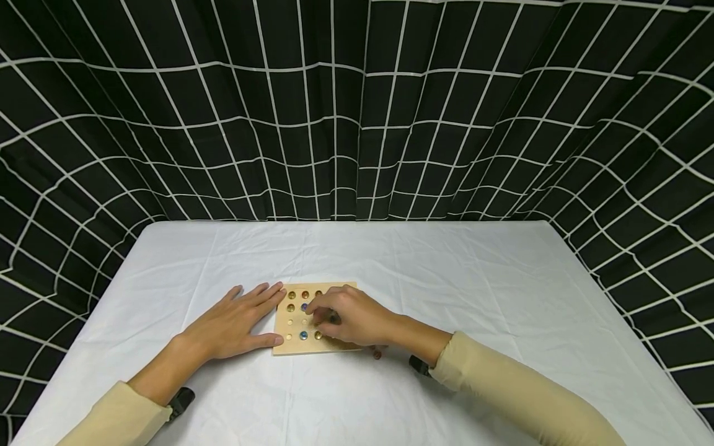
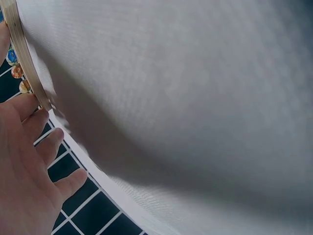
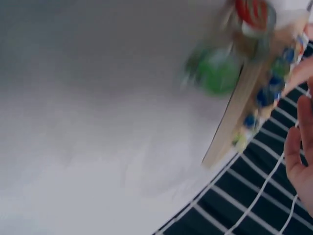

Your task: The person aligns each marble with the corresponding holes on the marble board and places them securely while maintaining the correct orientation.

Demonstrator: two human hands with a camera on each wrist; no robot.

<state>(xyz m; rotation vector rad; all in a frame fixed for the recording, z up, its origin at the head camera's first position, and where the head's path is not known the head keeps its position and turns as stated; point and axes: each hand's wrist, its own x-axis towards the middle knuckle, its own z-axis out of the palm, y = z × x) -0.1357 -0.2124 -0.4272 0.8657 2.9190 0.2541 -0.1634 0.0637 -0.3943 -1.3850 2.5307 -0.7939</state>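
Right-hand grip (image 1: 357, 317) curled over the wooden board (image 1: 281, 348); cannot tell whether it holds anything.
Marbles (image 1: 304, 336) sit in the board's hollows beside this grip; left hand (image 1: 240, 322), fingers spread, touches the board's left edge; blurred loose green marble (image 3: 217, 73) just off the board, on the white-covered tabletop (image 1: 446, 266).

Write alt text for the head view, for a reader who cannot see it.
A person's right hand reaches over a wooden board with rows of marbles; the left hand touches the board's left edge. White cloth lies beneath; behind hangs a black curtain with white grid lines.
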